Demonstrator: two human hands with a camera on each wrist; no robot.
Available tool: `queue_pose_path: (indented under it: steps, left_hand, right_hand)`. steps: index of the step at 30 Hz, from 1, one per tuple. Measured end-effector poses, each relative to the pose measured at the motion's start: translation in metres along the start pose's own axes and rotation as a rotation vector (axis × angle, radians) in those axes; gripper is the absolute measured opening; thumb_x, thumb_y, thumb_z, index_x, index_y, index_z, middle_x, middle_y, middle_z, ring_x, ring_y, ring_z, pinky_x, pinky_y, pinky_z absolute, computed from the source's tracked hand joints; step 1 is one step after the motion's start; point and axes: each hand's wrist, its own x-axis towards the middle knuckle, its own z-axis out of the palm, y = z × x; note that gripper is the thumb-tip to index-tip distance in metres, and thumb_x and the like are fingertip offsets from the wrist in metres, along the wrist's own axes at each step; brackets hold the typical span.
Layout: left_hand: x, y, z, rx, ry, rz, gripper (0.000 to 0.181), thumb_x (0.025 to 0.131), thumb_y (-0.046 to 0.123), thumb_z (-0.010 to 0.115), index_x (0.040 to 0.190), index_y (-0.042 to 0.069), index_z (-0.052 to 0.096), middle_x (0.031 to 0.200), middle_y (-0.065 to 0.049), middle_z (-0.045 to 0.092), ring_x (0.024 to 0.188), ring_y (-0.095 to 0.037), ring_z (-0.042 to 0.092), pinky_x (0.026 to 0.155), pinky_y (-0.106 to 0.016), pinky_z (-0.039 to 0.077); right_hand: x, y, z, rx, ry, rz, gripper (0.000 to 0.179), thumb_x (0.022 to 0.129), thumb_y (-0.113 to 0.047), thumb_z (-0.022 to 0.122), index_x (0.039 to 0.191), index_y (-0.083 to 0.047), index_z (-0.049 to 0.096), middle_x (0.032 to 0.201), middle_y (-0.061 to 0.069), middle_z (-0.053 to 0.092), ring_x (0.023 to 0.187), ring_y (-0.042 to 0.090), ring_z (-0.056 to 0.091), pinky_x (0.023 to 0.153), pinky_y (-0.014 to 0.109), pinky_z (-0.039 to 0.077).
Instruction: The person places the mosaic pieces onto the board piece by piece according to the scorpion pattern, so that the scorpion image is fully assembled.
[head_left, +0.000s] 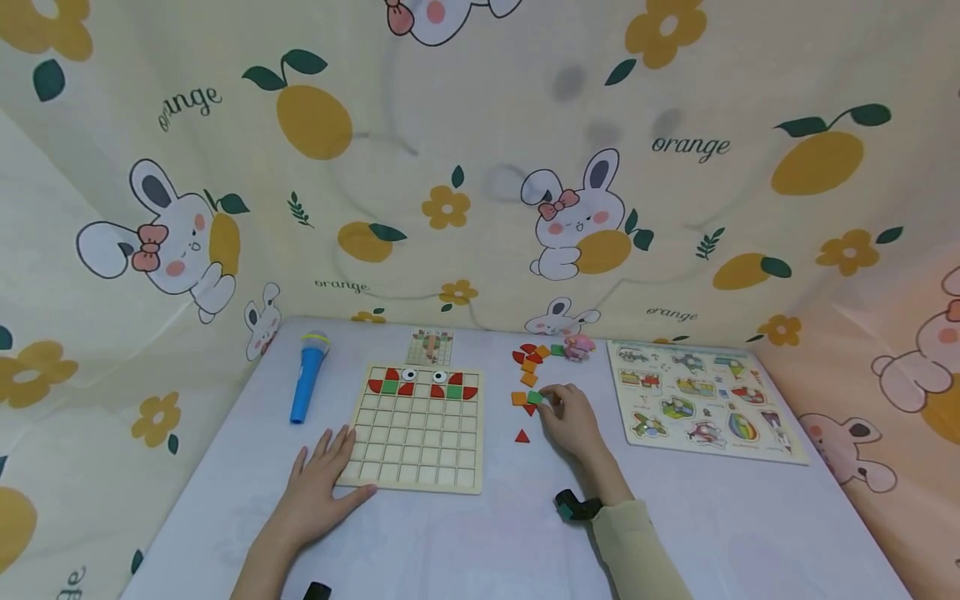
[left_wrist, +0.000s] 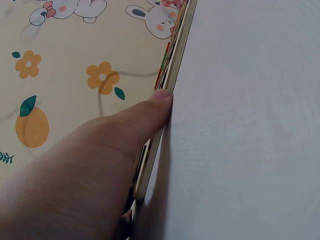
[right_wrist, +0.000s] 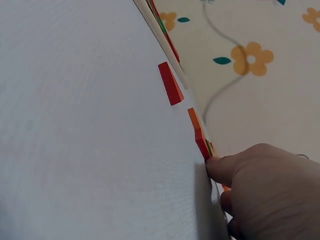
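Observation:
My left hand (head_left: 318, 483) lies spread at the lower left corner of a wooden grid board (head_left: 420, 450), its thumb (left_wrist: 161, 95) against the near edge. Red quarter-circle tiles, green square tiles (head_left: 389, 387) and two round eye tiles (head_left: 408, 375) sit in the board's top rows. Right of the board, my right hand (head_left: 573, 421) pinches the edge of a green square tile (head_left: 535, 398) between thumb and fingertips. That tile overlaps a red triangle (head_left: 530, 410) and lies beside an orange square (head_left: 519, 399). Another red triangle (head_left: 522, 437) lies closer to me.
Several loose orange, red and green tiles (head_left: 528, 367) lie farther back, near a small pink figure (head_left: 578, 347). A pattern card (head_left: 431, 347) stands behind the board. A blue toy microphone (head_left: 305, 383) lies at left, a picture puzzle board (head_left: 705, 404) at right.

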Motion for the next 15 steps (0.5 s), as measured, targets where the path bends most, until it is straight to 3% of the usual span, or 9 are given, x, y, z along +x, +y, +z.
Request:
queue_pose_path:
  steps: [15]
  left_hand:
    - [0.0013, -0.0028, 0.0024, -0.002, 0.004, -0.002, 0.106, 0.092, 0.068, 0.069, 0.166, 0.004, 0.03, 0.174, -0.018, 0.025, 0.162, -0.048, 0.011, 0.126, -0.072, 0.001]
  right_hand:
    - [-0.0018, -0.0034, -0.0021, 0.045, 0.01, 0.027, 0.029, 0.102, -0.015, 0.07, 0.129, -0.004, 0.069, 0.106, 0.011, 0.061, 0.099, 0.026, 0.052, 0.089, 0.041, 0.047]
